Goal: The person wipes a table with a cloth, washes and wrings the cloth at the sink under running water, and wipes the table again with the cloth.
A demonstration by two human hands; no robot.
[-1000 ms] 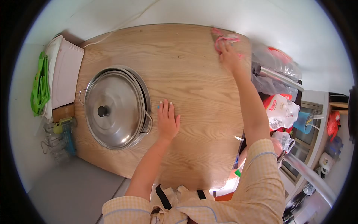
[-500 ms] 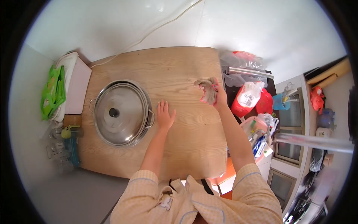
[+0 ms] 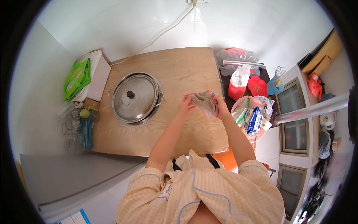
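Observation:
A greyish-beige cloth [image 3: 205, 103] with a pink edge is stretched between my two hands, above the right part of the wooden table [image 3: 179, 71]. My left hand [image 3: 185, 105] pinches its left side. On the opposite side, my right hand [image 3: 221, 106] grips the cloth near its pink border. To the left stands a wide steel pot [image 3: 159, 100] with side handles, apart from both hands. Its shiny lid [image 3: 143, 93] with a black knob is on top.
At the table's left end are a pale box [image 3: 101, 76], a green bag [image 3: 77, 79] and several glasses [image 3: 76, 130]. Right of the table sit a red-and-white bag [image 3: 238, 83], a red dish [image 3: 257, 86] and a pink basket [image 3: 237, 106] of packets. A white cord [image 3: 164, 31] runs along the wall.
My left hand has lifted off the table beside the pot and taken hold of the cloth. The cloth, bunched in my right hand before, is now spread between both hands. My view has shifted.

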